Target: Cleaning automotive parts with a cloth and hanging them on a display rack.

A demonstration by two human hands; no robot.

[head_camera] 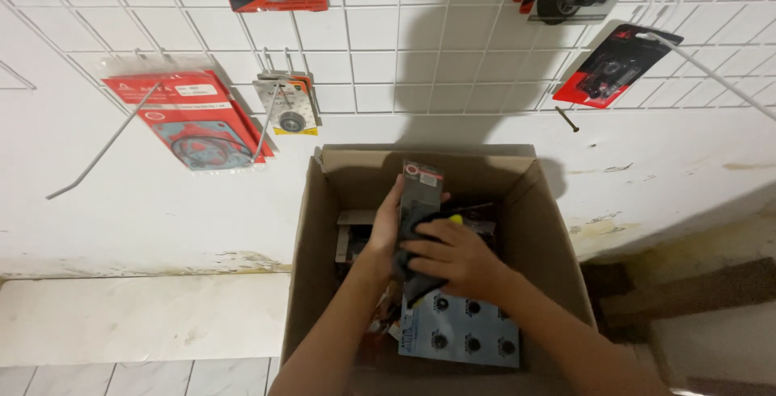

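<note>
Both hands are down inside an open cardboard box (311, 283) that stands against a white wall. The left hand (386, 230) is closed around a narrow dark packet (420, 186), fingers wrapped round its lower part, so that the packet stands nearly upright with its top poking above the hand, near the back of the box. The right hand (454, 260) lies just beside and slightly over the left, fingers curled and pressed on a dark grey cloth (408, 271) bunched between the two hands. It seems to grip the cloth against the packet's lower end, though the shadow in the box makes the exact hold hard to read. The two hands touch or nearly touch at the fingers.

A small yellow bit (456, 220) shows just above the right knuckles. Under the right wrist lies a flat pale blue pack (465, 335) with rows of black round parts, resting on other packs in the box bottom.

On the wall above hangs a white wire grid (380, 56) with hooks. Red carded packs (190, 117) hang at the left, a smaller pack with a ring (287, 109) beside them, and a red-and-black pack (610, 69) at the right.
</note>
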